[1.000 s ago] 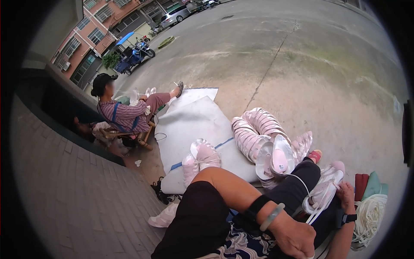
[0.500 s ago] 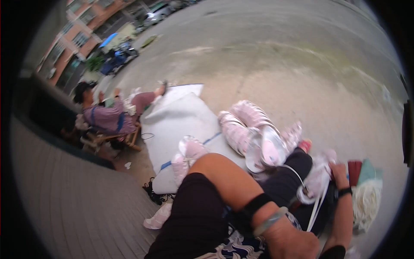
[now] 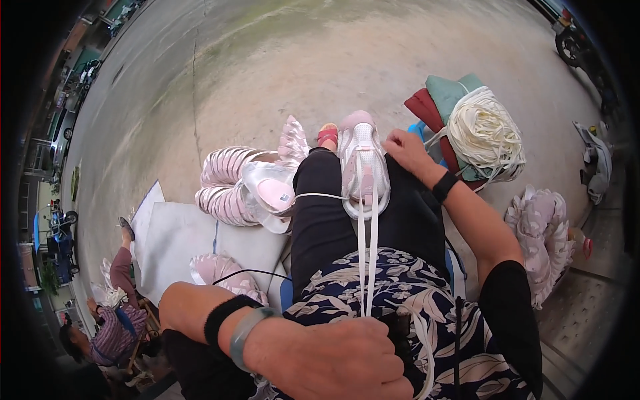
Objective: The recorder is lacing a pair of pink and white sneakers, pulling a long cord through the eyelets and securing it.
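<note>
A pink and white sneaker [image 3: 360,163] lies across my thighs with its toe pointing away from me. Two flat white laces [image 3: 367,257] run taut from it down to my left hand [image 3: 333,360], a closed fist near my waist. Another lace end [image 3: 320,195] stretches leftward over my dark trouser leg. Just right of the sneaker's toe is my right hand [image 3: 408,152], its fingers curled together; whether they pinch anything is too small to make out. Further white lace hangs over my flowered garment at the lower right.
Left of my knee lie nested pink shoes [image 3: 243,183] on a white sheet [image 3: 177,240]. To the right sit a bundle of white laces [image 3: 485,130] on green and red cloth, and more pink shoes [image 3: 541,230]. Another person [image 3: 117,327] sits at far left.
The view has swung right, bringing the sneaker to the middle. The laces now show stretched straight between the sneaker and my left fist. My right hand stays beside the sneaker's toe.
</note>
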{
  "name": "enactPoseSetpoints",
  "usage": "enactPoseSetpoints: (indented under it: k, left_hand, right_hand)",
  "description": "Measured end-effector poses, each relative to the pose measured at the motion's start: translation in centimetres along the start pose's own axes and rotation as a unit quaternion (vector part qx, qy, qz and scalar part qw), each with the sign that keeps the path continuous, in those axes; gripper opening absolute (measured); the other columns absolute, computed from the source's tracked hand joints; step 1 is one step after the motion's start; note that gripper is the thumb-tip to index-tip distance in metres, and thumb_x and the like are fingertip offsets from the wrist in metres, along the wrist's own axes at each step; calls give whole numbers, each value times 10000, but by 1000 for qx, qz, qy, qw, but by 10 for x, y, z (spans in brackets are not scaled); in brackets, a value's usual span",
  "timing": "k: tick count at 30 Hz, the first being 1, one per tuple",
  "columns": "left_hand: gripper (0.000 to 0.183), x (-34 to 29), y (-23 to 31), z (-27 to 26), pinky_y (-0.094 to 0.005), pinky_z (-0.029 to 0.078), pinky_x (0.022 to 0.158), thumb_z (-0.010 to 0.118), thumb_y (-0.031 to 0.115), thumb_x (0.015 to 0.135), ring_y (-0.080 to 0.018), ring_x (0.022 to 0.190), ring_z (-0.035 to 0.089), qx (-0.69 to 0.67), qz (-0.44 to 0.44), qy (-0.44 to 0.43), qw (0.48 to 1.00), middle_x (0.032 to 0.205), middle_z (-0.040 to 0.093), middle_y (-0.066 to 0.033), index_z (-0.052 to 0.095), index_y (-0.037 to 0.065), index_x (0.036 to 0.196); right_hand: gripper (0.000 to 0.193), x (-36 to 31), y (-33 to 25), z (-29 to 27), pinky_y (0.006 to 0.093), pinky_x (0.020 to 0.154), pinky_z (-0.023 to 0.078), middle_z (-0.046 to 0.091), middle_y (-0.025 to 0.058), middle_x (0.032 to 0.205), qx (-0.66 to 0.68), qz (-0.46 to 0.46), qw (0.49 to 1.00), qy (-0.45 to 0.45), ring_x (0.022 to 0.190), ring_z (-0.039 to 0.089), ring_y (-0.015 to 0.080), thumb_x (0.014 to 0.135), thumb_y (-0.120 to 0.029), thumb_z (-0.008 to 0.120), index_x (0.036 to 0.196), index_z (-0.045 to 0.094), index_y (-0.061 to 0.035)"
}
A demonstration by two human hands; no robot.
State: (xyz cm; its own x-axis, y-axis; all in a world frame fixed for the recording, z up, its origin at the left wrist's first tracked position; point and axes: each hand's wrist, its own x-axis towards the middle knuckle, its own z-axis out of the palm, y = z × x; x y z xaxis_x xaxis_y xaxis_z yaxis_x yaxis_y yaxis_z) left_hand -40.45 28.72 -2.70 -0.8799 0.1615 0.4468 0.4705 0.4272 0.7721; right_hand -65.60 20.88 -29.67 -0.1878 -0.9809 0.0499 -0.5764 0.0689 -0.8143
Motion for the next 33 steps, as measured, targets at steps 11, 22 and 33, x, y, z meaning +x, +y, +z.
enactPoseSetpoints:
  k: [11,22,33]
  left_hand:
    - [117,4,-10,17,-316,370,490,558,168,692,-199,547,465,-5,22,84,996,619,406,-26,504,83,752]
    - [119,17,-29,32,-311,393,463,556,165,699,-205,521,490,9,45,161,986,586,433,-30,484,72,722]
    - [144,17,-25,29,-297,390,446,569,138,693,-189,485,485,36,42,211,976,533,409,-28,453,58,661]
  right_hand:
    - [87,-34,-7,2,364,665,363,520,54,734,-273,-253,928,5,715,531,240,764,-178,526,808,527,-102]
    - [139,-37,-11,-7,353,688,376,519,60,734,-282,-253,925,-2,727,531,239,766,-134,530,890,550,-75]
    - [318,-47,-46,26,362,577,383,537,66,639,-241,-245,938,48,605,546,246,721,-137,609,1032,563,-88]
